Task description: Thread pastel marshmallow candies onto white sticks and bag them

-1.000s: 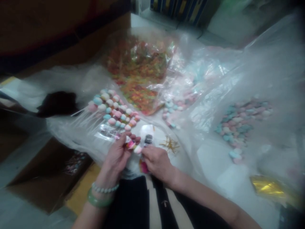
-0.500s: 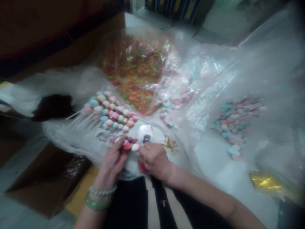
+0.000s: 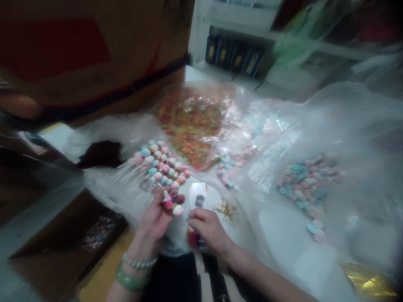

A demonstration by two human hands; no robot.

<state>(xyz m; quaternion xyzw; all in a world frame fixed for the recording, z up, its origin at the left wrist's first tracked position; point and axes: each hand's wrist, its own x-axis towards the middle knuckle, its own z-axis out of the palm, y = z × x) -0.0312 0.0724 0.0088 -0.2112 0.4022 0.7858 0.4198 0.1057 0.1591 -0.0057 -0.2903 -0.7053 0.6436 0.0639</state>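
My left hand (image 3: 159, 216), with a beaded bracelet and a green bangle at the wrist, holds a small colourful candy skewer (image 3: 171, 204) with pink and white pieces. Just right of it, my right hand (image 3: 204, 226) is closed with its fingertips pressed together; whatever they may hold is too small to name. Below that hand lies a blurred red and blue item (image 3: 193, 239). Rows of pastel candy skewers (image 3: 163, 165) on white sticks rest beyond my left hand. A white packet (image 3: 199, 193) and gold twist ties (image 3: 227, 210) lie beyond my right hand.
A clear bag of orange and green candies (image 3: 192, 121) lies at the back. Loose pastel candies (image 3: 310, 184) are on plastic at the right. An open cardboard box (image 3: 59, 247) stands lower left, a large carton (image 3: 126, 46) upper left, and gold foil (image 3: 370, 279) lower right.
The view has tilted up, showing more of the shelf. My right hand has moved away from the skewer in my left hand, leaving a gap between them.
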